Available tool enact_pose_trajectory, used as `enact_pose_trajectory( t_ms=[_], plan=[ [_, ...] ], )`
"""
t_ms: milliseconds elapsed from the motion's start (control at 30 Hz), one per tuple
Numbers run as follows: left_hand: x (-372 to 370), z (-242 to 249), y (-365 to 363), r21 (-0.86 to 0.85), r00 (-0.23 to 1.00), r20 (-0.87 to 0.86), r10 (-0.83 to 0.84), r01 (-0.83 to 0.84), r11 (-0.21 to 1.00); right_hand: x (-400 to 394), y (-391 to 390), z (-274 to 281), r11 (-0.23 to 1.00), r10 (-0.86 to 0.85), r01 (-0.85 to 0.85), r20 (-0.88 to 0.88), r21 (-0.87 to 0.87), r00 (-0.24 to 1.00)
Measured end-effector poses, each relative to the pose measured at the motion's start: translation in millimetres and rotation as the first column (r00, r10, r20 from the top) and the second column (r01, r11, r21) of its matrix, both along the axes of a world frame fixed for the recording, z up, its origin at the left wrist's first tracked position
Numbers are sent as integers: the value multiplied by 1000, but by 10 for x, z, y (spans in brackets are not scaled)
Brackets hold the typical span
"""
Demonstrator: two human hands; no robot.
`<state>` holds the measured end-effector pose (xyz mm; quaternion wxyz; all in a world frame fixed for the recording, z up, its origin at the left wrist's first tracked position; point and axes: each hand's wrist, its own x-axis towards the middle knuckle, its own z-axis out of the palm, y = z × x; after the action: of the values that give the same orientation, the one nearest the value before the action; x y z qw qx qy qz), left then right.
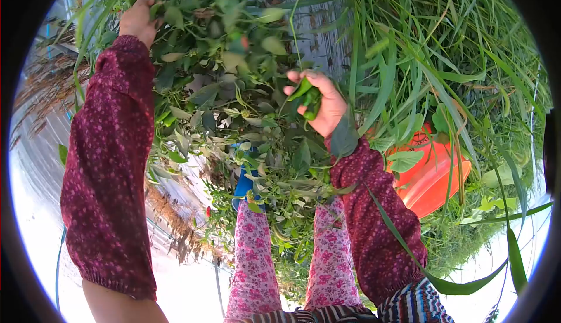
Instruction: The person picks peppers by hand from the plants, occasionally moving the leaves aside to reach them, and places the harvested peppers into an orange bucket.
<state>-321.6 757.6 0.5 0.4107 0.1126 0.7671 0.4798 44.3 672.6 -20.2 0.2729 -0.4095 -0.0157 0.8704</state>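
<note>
1. Green peppers (312, 102): bunched in the palm of the right hand (328, 108), ahead of the person's body and just clear of the plant foliage (266, 127) to the hand's left.
2. Right hand: fingers curled around the peppers, palm turned toward the plants. Grip looks like a cradle, not a squeeze. Good call, I'd say: skins likely bruise and stems likely snap under hard pressure.
3. Left hand (139, 22): well forward and left of the right one, in among leaves, fingers bent. Can't tell if it's gripping a stem or a fruit; leaves hide the tips.
4. Handling advice: support the branch near the fruit stalk, twist or lift instead of yanking. Part leaves with the fingers first; green on green hides fruit. Don't overfill the palm, loose ones would probably slip out.
5. Peppers: slim, tapered, smooth, glossy. Foliage: thin matte leaves, some curled or pale, tangled stems.
6. Right of the right hand: long strappy grass (409, 48); nearer the body, an orange-red bucket (429, 171), smooth, plastic-looking, rounded, partly behind blades.
7. Beyond the right hand: greyish sheeting (324, 37), wrinkled, littered with dry bits.
8. Nearer the body than both hands: speckled maroon sleeves (111, 165), gathered cuffs; floral trousers (254, 253), soft fabric.
</note>
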Motion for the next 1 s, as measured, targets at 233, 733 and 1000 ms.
enact_pose_trajectory(
  t_ms=[233,733,1000],
  plan=[
    [-850,-643,-425,-142,930,-282,-237,204,969,267,73,-201,897,423,-431,480,-100,769],
    [-96,-190,-555,-94,983,161,92,-77,993,-1318,122,120,569,240,-808,909,153,341],
    [326,-61,-701,8,982,190,-12,11,1000,-1248,290,36,736,406,-676,809,-14,425]
  ],
)
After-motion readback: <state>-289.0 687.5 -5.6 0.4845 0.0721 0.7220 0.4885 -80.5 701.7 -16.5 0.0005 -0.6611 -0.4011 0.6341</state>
